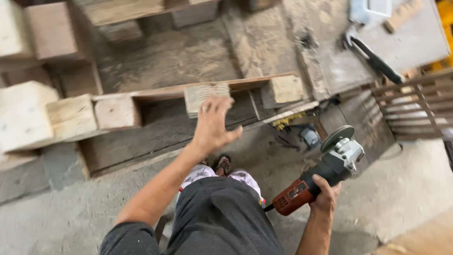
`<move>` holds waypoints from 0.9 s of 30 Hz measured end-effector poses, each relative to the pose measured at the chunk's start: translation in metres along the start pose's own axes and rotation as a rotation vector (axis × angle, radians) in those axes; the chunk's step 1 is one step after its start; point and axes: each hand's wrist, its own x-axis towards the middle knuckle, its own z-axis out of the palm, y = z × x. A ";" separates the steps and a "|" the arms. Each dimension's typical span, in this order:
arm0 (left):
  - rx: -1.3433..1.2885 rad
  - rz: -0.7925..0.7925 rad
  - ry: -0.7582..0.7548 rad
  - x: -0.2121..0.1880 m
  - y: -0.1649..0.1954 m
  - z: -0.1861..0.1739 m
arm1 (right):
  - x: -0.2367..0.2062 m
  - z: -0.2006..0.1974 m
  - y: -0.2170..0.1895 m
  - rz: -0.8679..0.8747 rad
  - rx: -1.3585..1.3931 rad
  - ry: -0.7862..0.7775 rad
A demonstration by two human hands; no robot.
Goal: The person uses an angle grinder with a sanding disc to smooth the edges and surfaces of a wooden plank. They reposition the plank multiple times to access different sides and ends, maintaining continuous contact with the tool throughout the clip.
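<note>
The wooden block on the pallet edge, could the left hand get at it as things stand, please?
Probably yes: the left hand is open, holds nothing, and hovers right in front of the wooden block, with nothing between them.

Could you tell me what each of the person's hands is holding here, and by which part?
The right hand holds an angle grinder by its red-and-black body, disc forward. The left hand holds nothing, fingers spread, reaching toward a wooden block.

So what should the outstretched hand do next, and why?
Probably close the left hand on the wooden block just beyond its spread fingers. The right hand already grips the angle grinder, held away from the wood, so the block likely needs steadying first.
</note>
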 end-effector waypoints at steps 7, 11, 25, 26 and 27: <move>0.552 0.093 -0.291 0.129 0.031 0.082 | -0.021 -0.032 0.009 -0.032 0.103 0.134; 0.609 -0.280 -0.539 0.161 -0.007 0.096 | -0.019 -0.059 0.009 -0.021 0.088 0.194; 0.369 0.671 -0.507 0.167 0.087 0.125 | 0.060 -0.194 0.010 0.240 0.181 0.169; 0.448 0.664 -0.621 0.157 0.103 0.139 | 0.066 -0.200 0.010 0.256 0.181 0.162; 0.527 0.657 -0.734 0.148 0.116 0.153 | 0.072 -0.205 0.009 0.270 0.182 0.155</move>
